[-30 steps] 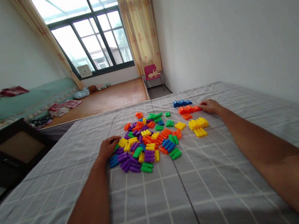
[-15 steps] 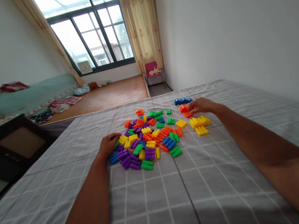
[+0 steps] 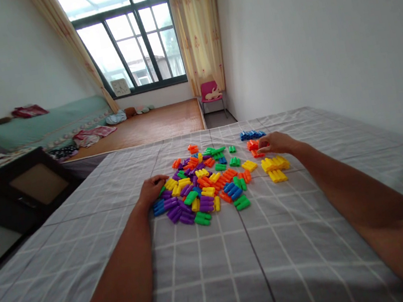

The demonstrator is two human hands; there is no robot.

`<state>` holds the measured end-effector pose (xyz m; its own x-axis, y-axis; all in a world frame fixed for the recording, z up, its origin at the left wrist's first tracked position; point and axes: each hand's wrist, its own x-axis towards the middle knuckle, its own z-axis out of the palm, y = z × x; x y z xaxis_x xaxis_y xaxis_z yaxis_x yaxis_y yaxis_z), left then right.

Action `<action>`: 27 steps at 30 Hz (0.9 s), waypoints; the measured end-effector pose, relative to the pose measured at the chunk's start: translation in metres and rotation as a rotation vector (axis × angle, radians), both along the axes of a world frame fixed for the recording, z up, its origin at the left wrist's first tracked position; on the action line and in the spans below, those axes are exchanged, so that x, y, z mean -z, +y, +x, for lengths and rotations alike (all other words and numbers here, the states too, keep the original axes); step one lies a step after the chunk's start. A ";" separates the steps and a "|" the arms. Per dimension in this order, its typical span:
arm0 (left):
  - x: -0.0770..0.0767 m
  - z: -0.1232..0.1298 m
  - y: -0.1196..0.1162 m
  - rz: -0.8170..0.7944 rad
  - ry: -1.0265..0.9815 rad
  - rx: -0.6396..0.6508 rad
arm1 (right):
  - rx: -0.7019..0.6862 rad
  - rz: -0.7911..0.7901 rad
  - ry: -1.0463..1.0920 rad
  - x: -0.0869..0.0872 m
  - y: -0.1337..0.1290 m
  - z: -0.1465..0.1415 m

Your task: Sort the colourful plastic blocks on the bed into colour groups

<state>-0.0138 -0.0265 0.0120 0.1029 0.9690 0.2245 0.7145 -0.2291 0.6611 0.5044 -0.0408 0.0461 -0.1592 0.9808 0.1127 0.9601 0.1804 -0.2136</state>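
Note:
A mixed pile of plastic building blocks (image 3: pixel 207 186), in purple, yellow, orange, green and blue, lies on the checked bedspread (image 3: pixel 218 264). At the pile's left edge rests my left hand (image 3: pixel 152 188), fingers loosely stretched over the nearest blocks, gripping nothing that I can see. My right hand (image 3: pixel 276 143) is at the small orange group (image 3: pixel 252 145), its thumb and fingertips pinched on an orange block (image 3: pixel 258 153) at the near side. Behind that group sits a row of blue blocks (image 3: pixel 252 135). Nearer to me are stacked yellow blocks (image 3: pixel 275 163).
A few green blocks (image 3: pixel 235 161) lie between the pile and the sorted groups. A white wall (image 3: pixel 320 32) runs along the right. Beyond the bedspread are a second bed (image 3: pixel 155 122), a dark cabinet (image 3: pixel 36 188) and a pink chair (image 3: pixel 209 89).
The whole view has shifted slightly, so everything appears a little further right. My right hand stays at the orange group and my left hand at the pile's edge.

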 end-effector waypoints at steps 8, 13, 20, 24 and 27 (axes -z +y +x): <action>0.011 -0.006 0.010 0.048 0.029 0.034 | -0.331 0.077 0.045 -0.019 -0.021 -0.087; 0.013 -0.006 0.010 0.044 0.056 0.029 | -0.344 0.052 -0.073 -0.016 -0.004 -0.155; 0.014 -0.006 0.007 0.055 0.000 0.010 | -0.165 0.020 -0.194 -0.005 0.034 -0.205; 0.015 -0.006 0.009 0.048 0.001 0.020 | -0.148 0.038 -0.189 0.009 0.041 -0.205; 0.014 -0.007 0.010 0.051 0.009 0.041 | -0.161 0.037 -0.131 0.012 0.039 -0.200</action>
<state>-0.0206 -0.0163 -0.0020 0.1442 0.9514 0.2720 0.7094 -0.2910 0.6419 0.3043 -0.0014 0.0343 -0.3296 0.9369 0.1165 0.9372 0.3396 -0.0793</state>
